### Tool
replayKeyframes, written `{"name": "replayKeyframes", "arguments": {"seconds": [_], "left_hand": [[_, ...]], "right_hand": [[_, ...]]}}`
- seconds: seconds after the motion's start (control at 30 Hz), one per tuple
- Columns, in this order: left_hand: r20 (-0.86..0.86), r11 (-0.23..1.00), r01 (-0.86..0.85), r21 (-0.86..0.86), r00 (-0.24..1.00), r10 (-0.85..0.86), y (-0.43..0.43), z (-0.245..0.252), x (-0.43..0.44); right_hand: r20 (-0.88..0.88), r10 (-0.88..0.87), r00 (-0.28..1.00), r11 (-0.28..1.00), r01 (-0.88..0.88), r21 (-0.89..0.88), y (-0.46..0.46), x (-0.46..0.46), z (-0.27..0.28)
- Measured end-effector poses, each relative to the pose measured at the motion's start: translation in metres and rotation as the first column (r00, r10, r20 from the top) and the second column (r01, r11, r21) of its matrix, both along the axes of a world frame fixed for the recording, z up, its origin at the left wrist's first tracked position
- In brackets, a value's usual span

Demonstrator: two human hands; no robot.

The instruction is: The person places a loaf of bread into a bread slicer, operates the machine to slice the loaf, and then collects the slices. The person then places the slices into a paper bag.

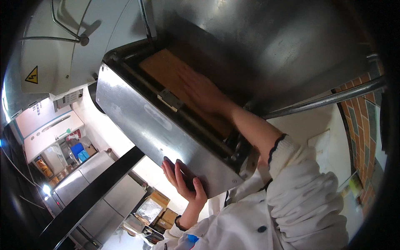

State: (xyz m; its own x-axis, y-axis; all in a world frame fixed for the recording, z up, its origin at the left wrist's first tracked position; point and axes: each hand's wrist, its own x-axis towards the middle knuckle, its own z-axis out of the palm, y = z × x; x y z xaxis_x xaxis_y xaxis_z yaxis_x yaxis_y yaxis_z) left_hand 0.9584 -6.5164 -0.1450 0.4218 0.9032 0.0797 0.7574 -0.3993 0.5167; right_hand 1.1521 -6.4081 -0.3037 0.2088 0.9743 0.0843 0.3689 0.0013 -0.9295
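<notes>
A box-shaped stainless-steel machine part stands tilted across the view, with a dark frame and a metal latch along its upper side. Inside the frame lies a flat brown panel whose material I cannot tell. My right hand reaches over the frame, fingers stretched out, flat on or just above this panel; the shadow hides whether it touches. My left hand rests its fingertips against the lower edge of the steel face, thumb spread, holding nothing.
A large steel surface rises behind the box. A metal rod runs to the right. White housing with a yellow electrical warning sign is at upper left. A black beam, steel cabinets and cardboard boxes lie below.
</notes>
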Motion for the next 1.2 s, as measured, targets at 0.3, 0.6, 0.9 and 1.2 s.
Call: {"name": "replayKeyframes", "arguments": {"seconds": [0.3,0.6,0.9,1.2], "left_hand": [[-0.040,1.000,0.005,-0.018,0.999,-0.006,0.000,0.001,0.000],[0.048,1.000,-0.019,-0.023,0.999,0.020,0.001,-0.001,0.003],[-0.057,0.998,-0.059,-0.031,0.997,0.058,-0.008,0.004,0.007],[-0.085,0.996,-0.087,0.014,0.992,0.088,-0.023,0.002,0.008]], "right_hand": [[-0.045,-0.009,0.999,1.000,0.008,-0.019,0.004,-0.007,-0.018],[-0.342,0.013,0.939,1.000,-0.008,0.014,0.017,0.011,0.019],[-0.082,-0.042,0.996,0.999,0.045,0.028,0.095,-0.005,-0.011],[-0.142,-0.055,0.988,0.998,0.053,-0.014,0.077,-0.006,-0.016]]}}
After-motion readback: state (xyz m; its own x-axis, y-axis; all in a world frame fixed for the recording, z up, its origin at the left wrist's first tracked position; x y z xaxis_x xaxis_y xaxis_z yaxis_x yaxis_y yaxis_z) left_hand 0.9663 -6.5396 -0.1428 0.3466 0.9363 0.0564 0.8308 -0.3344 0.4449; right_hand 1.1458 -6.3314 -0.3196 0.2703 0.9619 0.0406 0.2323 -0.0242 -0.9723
